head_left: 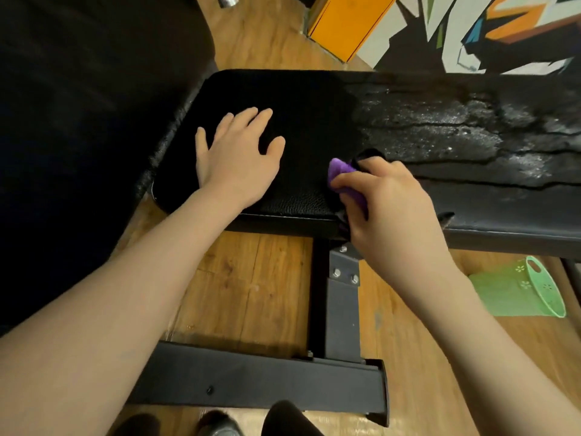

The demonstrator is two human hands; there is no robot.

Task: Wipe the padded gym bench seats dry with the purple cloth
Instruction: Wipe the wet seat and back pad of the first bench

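Observation:
A black padded bench seat (314, 99) runs across the view, smooth at its left end and cracked and glistening toward the right (456, 133). My left hand (234, 158) lies flat on the left end of the pad, fingers spread. My right hand (393, 212) grips a bunched purple cloth (342, 173) at the pad's near edge, just right of the left hand. Most of the cloth is hidden inside the fist.
The bench's black steel post (341, 309) and foot bar (267, 379) stand on the wooden floor below my arms. A green plastic basket (522, 291) lies on its side at the right. Another dark padded surface (78, 121) fills the left. An orange box (345, 23) stands at the back.

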